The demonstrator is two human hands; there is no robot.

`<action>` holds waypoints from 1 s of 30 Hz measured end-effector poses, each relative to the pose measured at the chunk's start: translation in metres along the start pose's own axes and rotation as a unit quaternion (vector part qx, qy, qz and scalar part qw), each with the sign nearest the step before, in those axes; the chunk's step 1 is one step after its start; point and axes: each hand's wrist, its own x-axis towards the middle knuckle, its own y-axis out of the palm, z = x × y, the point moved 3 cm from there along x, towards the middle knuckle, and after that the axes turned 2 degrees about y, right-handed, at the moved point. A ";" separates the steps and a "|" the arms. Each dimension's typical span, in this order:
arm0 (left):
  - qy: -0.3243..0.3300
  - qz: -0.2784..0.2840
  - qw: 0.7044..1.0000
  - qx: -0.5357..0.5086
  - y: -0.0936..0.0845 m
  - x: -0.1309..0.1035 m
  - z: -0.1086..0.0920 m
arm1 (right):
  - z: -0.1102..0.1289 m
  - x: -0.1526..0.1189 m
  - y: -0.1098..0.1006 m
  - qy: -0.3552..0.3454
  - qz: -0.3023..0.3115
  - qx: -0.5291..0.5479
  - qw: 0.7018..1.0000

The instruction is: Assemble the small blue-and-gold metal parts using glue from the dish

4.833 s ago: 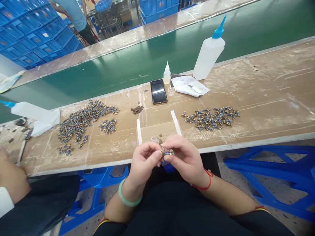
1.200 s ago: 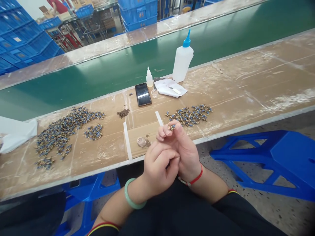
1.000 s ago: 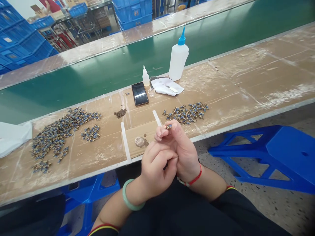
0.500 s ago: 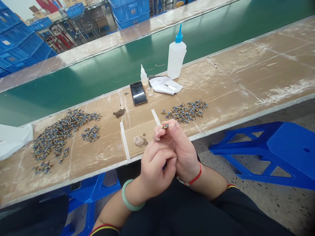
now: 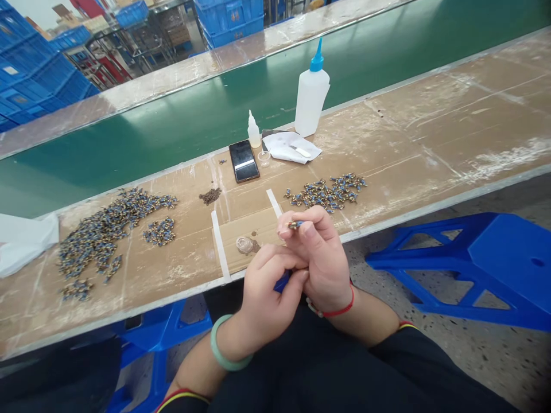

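Note:
Between the fingertips of my right hand [image 5: 321, 252] is a small blue and brass-coloured metal part [image 5: 295, 225]. My left hand [image 5: 271, 292], with a green bangle at the wrist, is closed in a pinch against the right palm; whatever its fingertips hold is hidden. Just beyond the hands lies a loose pile of similar blue and brass parts [image 5: 327, 194]. A small clear round dish [image 5: 244, 245] rests on a cardboard piece [image 5: 232, 229], beside a brown patch.
Larger heaps of the same parts [image 5: 103, 229] cover the table's left side. A small brown pile [image 5: 210, 196], a phone [image 5: 244, 161], a dropper bottle [image 5: 253, 131], a white sheet [image 5: 290, 146] and a large blue-capped bottle [image 5: 312, 100] stand farther back. A blue stool [image 5: 508, 246] is at right.
The right fingers have shifted on the small part, which now sticks out more plainly at their tips. My left hand stays pinched against the right palm. The view has moved slightly.

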 end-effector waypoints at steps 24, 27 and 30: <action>-0.025 0.176 0.975 -0.133 -0.015 0.018 0.021 | -0.004 -0.006 0.004 0.088 0.031 -0.007 0.996; -0.025 0.166 0.977 -0.135 -0.016 0.017 0.025 | -0.004 -0.002 0.008 0.078 0.023 -0.005 0.997; -0.036 0.155 0.978 -0.137 -0.017 0.015 0.028 | -0.005 0.000 0.009 0.071 0.013 0.005 0.997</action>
